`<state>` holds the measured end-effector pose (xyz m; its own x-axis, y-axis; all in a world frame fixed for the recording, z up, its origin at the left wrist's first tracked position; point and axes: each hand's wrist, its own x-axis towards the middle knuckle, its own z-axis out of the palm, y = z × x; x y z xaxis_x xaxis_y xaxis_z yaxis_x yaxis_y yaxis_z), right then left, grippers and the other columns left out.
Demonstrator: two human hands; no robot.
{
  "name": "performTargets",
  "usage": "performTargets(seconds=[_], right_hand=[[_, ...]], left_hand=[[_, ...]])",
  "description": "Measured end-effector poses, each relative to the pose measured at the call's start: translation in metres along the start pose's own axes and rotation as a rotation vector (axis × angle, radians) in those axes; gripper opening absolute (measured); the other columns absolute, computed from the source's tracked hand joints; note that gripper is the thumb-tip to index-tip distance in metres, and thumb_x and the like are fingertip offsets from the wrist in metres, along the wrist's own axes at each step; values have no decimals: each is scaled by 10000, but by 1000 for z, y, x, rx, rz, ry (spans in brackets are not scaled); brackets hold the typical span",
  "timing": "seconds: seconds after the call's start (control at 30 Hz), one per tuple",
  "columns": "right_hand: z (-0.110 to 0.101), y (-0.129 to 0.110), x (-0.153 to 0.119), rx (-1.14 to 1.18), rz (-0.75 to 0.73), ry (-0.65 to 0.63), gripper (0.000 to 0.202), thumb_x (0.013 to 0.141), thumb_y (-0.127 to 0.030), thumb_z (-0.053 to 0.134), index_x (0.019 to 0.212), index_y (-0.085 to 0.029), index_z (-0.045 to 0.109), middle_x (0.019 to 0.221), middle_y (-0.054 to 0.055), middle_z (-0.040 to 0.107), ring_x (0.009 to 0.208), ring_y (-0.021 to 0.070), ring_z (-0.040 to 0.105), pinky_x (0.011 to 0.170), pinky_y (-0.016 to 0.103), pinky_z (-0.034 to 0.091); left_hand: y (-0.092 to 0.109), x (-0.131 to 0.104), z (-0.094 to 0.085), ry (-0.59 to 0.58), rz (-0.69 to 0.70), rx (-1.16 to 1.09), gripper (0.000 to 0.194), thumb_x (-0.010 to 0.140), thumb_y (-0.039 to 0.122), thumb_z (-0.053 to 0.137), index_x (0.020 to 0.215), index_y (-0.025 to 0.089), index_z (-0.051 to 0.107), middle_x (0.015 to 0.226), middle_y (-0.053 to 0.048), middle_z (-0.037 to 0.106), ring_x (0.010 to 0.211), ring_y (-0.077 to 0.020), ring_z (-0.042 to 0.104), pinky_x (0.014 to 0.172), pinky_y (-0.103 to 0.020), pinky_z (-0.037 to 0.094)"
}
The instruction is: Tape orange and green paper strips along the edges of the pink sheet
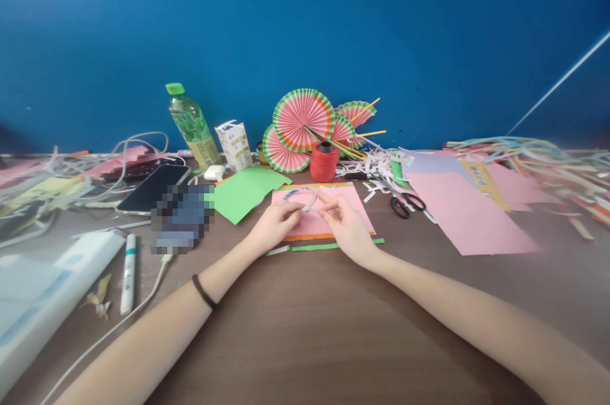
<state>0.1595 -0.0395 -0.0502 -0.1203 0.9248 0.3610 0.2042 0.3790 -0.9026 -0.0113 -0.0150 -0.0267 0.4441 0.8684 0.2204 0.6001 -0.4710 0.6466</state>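
My left hand is closed on a thin, pale ring with blue marks, which looks like a roll of tape. Close to the ring's right side, my right hand has its fingers drawn together in a pinch; what lies between them is too small to make out. Beneath both hands is a pink sheet of paper with orange and green strips along its near and far edges. A narrow green paper strip lies just in front of it, beside a shorter piece.
Behind the hands stand a red thread spool and pleated paper fans. Scissors and pink paper lie right. Green paper, a drink bottle, a small carton, phone and marker are left.
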Motion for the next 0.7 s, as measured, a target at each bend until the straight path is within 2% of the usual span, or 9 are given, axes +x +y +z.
performTargets(seconds=[0.13,0.33,0.43,0.6,0.7], right_hand=[[-1,-5,-2,-27,20,-11,64,826,-240,419,782,-226,375,1237,120,518,1082,195,539,845,367,444],[-2,-6,-2,-103,10,16,40,806,-234,435,783,-227,403,1178,104,564,1124,200,504,887,378,409],[-2,-5,-2,-105,48,-14,47,813,-251,417,787,-226,388,1182,117,559,970,207,598,786,365,454],[-3,-6,-3,-110,16,-67,57,826,-222,379,784,-227,341,1158,115,567,782,172,621,711,328,439],[-4,-9,-3,-151,21,-112,73,832,-212,360,780,-229,312,1179,108,555,479,100,506,575,289,412]], left_hand=[[1,-1,0,16,16,7,318,794,205,390,1004,150,622,1015,-61,640,928,-196,563,828,-321,427],[3,0,-1,9,3,0,315,791,201,384,992,159,622,979,-52,649,888,-193,572,815,-324,435],[3,-1,-2,4,-10,-25,301,799,223,383,960,161,630,986,-45,651,905,-195,567,834,-322,425],[0,-2,-3,7,-39,-120,305,807,270,394,951,153,637,991,-40,658,924,-200,564,825,-309,426],[-1,-2,-2,24,-47,-151,302,804,275,412,948,140,641,979,-46,662,905,-202,570,805,-303,433]])
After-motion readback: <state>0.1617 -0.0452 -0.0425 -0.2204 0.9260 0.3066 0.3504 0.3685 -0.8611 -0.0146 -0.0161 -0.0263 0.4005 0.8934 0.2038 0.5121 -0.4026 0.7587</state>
